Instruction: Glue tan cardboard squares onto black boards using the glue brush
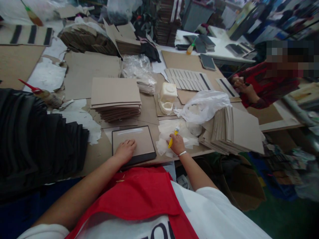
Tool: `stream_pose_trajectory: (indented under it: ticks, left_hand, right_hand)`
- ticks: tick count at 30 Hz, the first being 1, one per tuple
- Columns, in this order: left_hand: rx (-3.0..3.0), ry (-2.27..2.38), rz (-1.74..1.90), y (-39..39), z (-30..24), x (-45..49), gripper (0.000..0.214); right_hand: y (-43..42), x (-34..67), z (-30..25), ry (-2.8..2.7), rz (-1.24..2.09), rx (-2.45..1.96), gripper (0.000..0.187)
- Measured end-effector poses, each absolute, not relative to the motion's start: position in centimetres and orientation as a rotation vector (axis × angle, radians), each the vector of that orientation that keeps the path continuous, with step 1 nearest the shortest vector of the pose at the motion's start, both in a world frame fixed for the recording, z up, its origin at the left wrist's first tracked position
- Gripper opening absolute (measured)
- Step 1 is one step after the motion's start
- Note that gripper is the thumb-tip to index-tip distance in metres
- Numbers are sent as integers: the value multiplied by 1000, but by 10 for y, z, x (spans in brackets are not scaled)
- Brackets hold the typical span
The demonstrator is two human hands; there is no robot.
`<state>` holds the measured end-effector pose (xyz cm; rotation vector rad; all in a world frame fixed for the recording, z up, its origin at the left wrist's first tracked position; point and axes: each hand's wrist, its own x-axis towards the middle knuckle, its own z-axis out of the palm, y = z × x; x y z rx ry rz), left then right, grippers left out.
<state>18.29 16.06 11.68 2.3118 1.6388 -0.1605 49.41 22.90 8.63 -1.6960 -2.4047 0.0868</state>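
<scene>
My left hand (125,151) lies flat with its fingers stretched over a grey-brown cardboard sheet (143,142), which rests on a slightly larger black sheet (146,156). A whitish wet-looking streak (129,130) runs along the far edge of the cardboard. In my right hand (177,144) is a small brush (173,137) with a yellow handle, bristles pointing away from me. It is held over crumpled whitish paper (163,146) to the right of the board. Beyond that stands a cut-open white plastic container (168,94); what is inside it cannot be made out.
Stacked cardboard sheets (116,91) stand straight ahead, and a leaning cardboard stack (231,129) is at the right edge. Black folded pieces (40,132) pile up at left, near a red-handled brush (31,86). A plastic bag (206,103) lies at right. Another person (269,79) works at far right.
</scene>
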Motion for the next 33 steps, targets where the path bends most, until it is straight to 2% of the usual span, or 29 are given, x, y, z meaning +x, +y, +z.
stream_pose_trajectory:
  ticks: [5, 11, 12, 15, 17, 25, 28, 33]
  left_hand:
    - [2128, 1660, 81, 167, 114, 180, 46]
    - [1423, 1588, 805, 192, 122, 220, 91]
    - [1291, 1533, 846, 196, 123, 225, 89]
    - [1012, 1373, 857, 201, 120, 223, 57]
    - [881, 1381, 887, 197, 114, 210, 44]
    - [761, 1750, 950, 180, 93, 133, 30]
    - [975, 2008, 847, 186, 91, 115, 22]
    - [1269, 2286, 591, 198, 90, 107, 27]
  right_hand:
    - [248, 478, 83, -2263, 277, -1643, 14]
    - [243, 428, 119, -2346, 517, -1186, 12]
    - [241, 419, 123, -2365, 551, -1122, 11]
    - [237, 400, 129, -2394, 626, -1031, 10]
    - [241, 394, 126, -2399, 647, -1073, 11]
    - [273, 376, 105, -2252, 690, -1486, 20]
    - [278, 360, 98, -2226, 636, -1589, 23]
    - [278, 344, 88, -2210, 431, -1671, 25]
